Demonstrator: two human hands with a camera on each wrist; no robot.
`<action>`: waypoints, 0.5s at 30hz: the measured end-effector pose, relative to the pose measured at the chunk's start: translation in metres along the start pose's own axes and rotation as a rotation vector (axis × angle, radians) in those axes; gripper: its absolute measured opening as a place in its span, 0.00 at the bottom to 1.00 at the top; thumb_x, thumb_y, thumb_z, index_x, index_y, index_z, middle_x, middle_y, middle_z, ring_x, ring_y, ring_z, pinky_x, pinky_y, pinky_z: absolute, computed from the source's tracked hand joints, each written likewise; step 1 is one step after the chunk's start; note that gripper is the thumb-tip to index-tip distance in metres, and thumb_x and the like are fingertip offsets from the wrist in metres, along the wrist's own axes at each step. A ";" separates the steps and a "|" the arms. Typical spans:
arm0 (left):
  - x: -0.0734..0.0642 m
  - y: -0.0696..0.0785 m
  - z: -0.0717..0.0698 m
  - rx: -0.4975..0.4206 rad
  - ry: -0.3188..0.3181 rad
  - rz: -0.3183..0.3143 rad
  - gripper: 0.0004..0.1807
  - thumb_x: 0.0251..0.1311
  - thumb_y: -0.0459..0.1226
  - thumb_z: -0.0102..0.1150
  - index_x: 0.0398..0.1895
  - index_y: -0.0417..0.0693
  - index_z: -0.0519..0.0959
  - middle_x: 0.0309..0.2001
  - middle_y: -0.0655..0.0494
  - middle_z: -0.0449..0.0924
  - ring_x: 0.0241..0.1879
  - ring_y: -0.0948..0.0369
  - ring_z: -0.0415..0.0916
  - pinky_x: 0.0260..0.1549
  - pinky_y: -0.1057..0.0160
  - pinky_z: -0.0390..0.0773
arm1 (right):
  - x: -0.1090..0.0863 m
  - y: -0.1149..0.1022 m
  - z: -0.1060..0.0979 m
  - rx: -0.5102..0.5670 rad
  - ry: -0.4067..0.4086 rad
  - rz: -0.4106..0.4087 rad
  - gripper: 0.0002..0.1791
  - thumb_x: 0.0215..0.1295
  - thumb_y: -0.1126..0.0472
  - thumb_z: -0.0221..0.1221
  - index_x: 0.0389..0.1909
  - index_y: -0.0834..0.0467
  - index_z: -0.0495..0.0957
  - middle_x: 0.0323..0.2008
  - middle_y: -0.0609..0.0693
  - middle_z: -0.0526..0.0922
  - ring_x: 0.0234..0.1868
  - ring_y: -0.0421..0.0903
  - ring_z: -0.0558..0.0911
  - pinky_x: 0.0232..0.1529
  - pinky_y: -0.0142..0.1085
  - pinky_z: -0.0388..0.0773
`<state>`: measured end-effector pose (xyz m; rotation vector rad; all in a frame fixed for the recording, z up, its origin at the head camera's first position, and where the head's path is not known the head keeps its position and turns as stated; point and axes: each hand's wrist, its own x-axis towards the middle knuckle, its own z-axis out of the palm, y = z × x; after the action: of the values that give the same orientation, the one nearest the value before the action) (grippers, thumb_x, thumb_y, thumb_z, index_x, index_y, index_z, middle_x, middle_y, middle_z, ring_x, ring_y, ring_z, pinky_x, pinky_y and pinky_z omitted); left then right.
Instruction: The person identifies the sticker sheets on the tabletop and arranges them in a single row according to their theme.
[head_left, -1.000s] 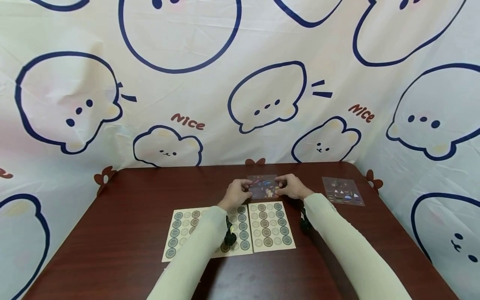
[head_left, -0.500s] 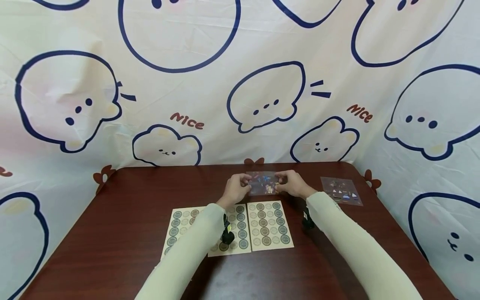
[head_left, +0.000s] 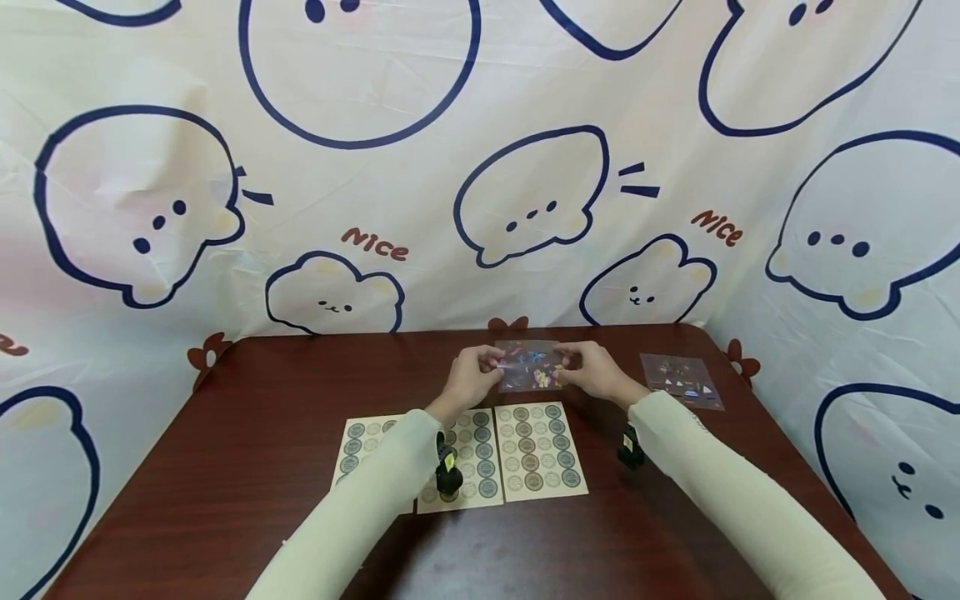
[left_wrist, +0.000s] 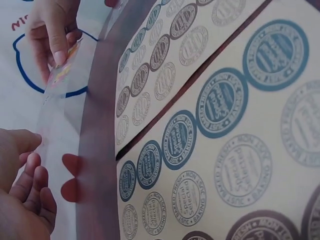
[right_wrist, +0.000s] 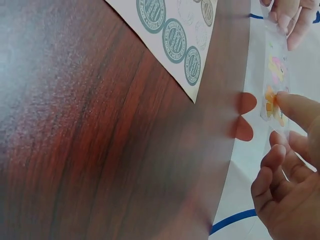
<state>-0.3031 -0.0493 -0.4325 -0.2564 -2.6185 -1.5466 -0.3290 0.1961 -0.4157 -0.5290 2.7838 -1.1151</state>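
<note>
A clear sticker sheet [head_left: 529, 360] with small colourful cartoon figures is stretched between my two hands. My left hand [head_left: 471, 377] pinches its left edge between thumb and fingers. On the opposite edge, my right hand [head_left: 596, 371] pinches it, the thumb near an orange figure [right_wrist: 270, 102] in the right wrist view. Both wrist views show the sheet [left_wrist: 60, 85] held up off the table. Below the hands lie cream sheets of round stamp-like stickers [head_left: 542, 450], side by side. My left forearm covers part of the left ones.
A second clear sheet [head_left: 682, 382] with small printed shapes lies at the right of the dark red-brown table [head_left: 247, 467]. A patterned cloth [head_left: 427, 200] hangs behind the table's back edge and along the sides.
Both hands have raised the clear sticker sheet slightly and shifted it a little to the right, still pinching its edges. The sheets on the table stay in place.
</note>
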 end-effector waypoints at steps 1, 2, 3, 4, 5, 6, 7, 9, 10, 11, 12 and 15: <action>0.000 0.001 0.000 0.001 -0.003 0.001 0.14 0.65 0.29 0.61 0.53 0.43 0.83 0.39 0.51 0.80 0.37 0.59 0.72 0.38 0.64 0.74 | -0.001 0.000 0.000 0.000 -0.001 0.000 0.30 0.66 0.61 0.65 0.69 0.61 0.72 0.40 0.53 0.79 0.22 0.42 0.69 0.23 0.33 0.68; -0.001 0.002 -0.001 0.002 -0.007 0.001 0.14 0.65 0.29 0.61 0.53 0.44 0.83 0.39 0.51 0.80 0.37 0.59 0.72 0.38 0.64 0.74 | -0.003 -0.001 -0.001 0.000 0.000 0.002 0.30 0.66 0.61 0.65 0.69 0.61 0.72 0.40 0.53 0.79 0.23 0.43 0.69 0.23 0.33 0.68; -0.002 0.003 -0.002 0.000 -0.014 0.003 0.14 0.65 0.29 0.61 0.53 0.44 0.83 0.39 0.51 0.80 0.37 0.59 0.73 0.38 0.64 0.74 | -0.004 0.000 -0.001 -0.002 0.001 -0.001 0.30 0.66 0.61 0.65 0.69 0.61 0.72 0.40 0.53 0.79 0.24 0.43 0.69 0.23 0.33 0.68; -0.004 0.005 -0.002 -0.003 -0.019 0.004 0.14 0.65 0.29 0.61 0.53 0.43 0.83 0.39 0.51 0.80 0.37 0.59 0.73 0.38 0.63 0.74 | -0.005 0.000 -0.001 -0.003 0.003 -0.003 0.30 0.66 0.61 0.65 0.69 0.61 0.72 0.40 0.53 0.79 0.24 0.43 0.70 0.23 0.33 0.68; -0.006 0.006 -0.003 -0.002 -0.025 0.009 0.14 0.65 0.30 0.61 0.53 0.43 0.83 0.39 0.51 0.80 0.37 0.59 0.73 0.38 0.64 0.75 | -0.007 0.000 -0.002 -0.003 0.004 -0.004 0.30 0.66 0.61 0.65 0.69 0.61 0.72 0.40 0.53 0.79 0.24 0.43 0.70 0.23 0.33 0.68; -0.007 0.008 -0.003 -0.004 -0.030 0.010 0.13 0.65 0.30 0.61 0.52 0.43 0.83 0.40 0.51 0.80 0.38 0.59 0.74 0.38 0.64 0.75 | -0.009 0.000 -0.002 -0.004 0.005 -0.006 0.30 0.66 0.61 0.65 0.69 0.61 0.72 0.41 0.53 0.79 0.25 0.44 0.70 0.23 0.33 0.68; -0.009 0.009 -0.004 -0.005 -0.033 0.013 0.13 0.65 0.30 0.61 0.52 0.43 0.83 0.40 0.50 0.80 0.38 0.59 0.74 0.38 0.64 0.75 | -0.010 -0.001 -0.003 -0.002 0.006 -0.008 0.30 0.66 0.61 0.65 0.69 0.61 0.72 0.41 0.54 0.79 0.24 0.44 0.70 0.23 0.33 0.68; -0.012 0.013 -0.005 -0.014 -0.037 0.020 0.13 0.65 0.30 0.61 0.52 0.43 0.83 0.40 0.50 0.81 0.38 0.59 0.74 0.38 0.65 0.75 | -0.014 -0.001 -0.004 -0.006 0.009 -0.015 0.30 0.67 0.61 0.65 0.69 0.61 0.72 0.42 0.54 0.79 0.23 0.44 0.70 0.22 0.33 0.68; -0.014 0.015 -0.006 -0.018 -0.037 0.024 0.13 0.65 0.30 0.62 0.52 0.42 0.83 0.40 0.50 0.81 0.38 0.59 0.74 0.37 0.65 0.75 | -0.016 -0.002 -0.004 -0.008 0.009 -0.017 0.30 0.67 0.61 0.65 0.69 0.61 0.72 0.42 0.54 0.79 0.23 0.44 0.70 0.22 0.33 0.68; -0.016 0.017 -0.007 -0.022 -0.040 0.027 0.13 0.65 0.30 0.62 0.52 0.42 0.83 0.40 0.50 0.81 0.38 0.59 0.74 0.37 0.65 0.75 | -0.018 -0.002 -0.005 -0.011 0.010 -0.020 0.30 0.67 0.61 0.65 0.69 0.62 0.72 0.42 0.54 0.78 0.24 0.44 0.70 0.22 0.33 0.69; -0.018 0.019 -0.007 -0.031 -0.044 0.030 0.13 0.65 0.30 0.62 0.51 0.42 0.83 0.40 0.49 0.81 0.37 0.59 0.74 0.37 0.65 0.75 | -0.020 -0.002 -0.005 -0.012 0.014 -0.021 0.30 0.66 0.61 0.65 0.69 0.62 0.72 0.42 0.54 0.78 0.24 0.43 0.71 0.22 0.32 0.69; -0.023 0.022 -0.008 -0.047 -0.057 0.039 0.13 0.64 0.29 0.62 0.51 0.41 0.83 0.39 0.49 0.81 0.36 0.59 0.74 0.36 0.66 0.75 | -0.027 -0.003 -0.006 -0.023 0.025 -0.033 0.30 0.66 0.61 0.65 0.68 0.62 0.72 0.42 0.54 0.78 0.25 0.44 0.71 0.23 0.32 0.69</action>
<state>-0.2760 -0.0478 -0.4136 -0.3576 -2.6052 -1.6132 -0.3040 0.2077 -0.4104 -0.5697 2.8230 -1.1048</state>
